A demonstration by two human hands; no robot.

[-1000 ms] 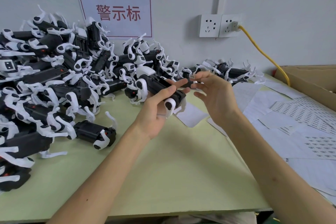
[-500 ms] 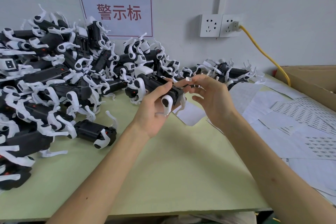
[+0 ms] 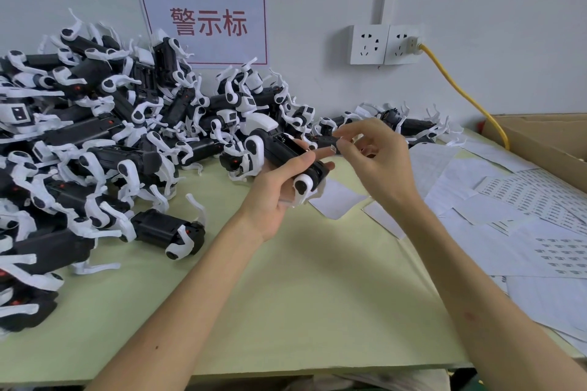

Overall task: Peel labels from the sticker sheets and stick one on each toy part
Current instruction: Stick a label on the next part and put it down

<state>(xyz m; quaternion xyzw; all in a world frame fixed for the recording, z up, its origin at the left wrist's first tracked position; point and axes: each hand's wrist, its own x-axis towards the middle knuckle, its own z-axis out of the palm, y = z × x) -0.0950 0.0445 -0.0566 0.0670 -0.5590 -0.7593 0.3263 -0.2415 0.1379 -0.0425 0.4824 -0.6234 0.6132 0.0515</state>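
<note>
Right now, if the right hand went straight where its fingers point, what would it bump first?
Probably the black toy part or the left hand gripping it; the right hand pinches a small label just beside them. Depth is unclear.

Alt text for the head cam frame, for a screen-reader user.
A person's left hand holds a black-and-white toy part above a green table while the right hand pinches a small label beside it. A heap of like parts lies on the left, sticker sheets on the right.
</note>
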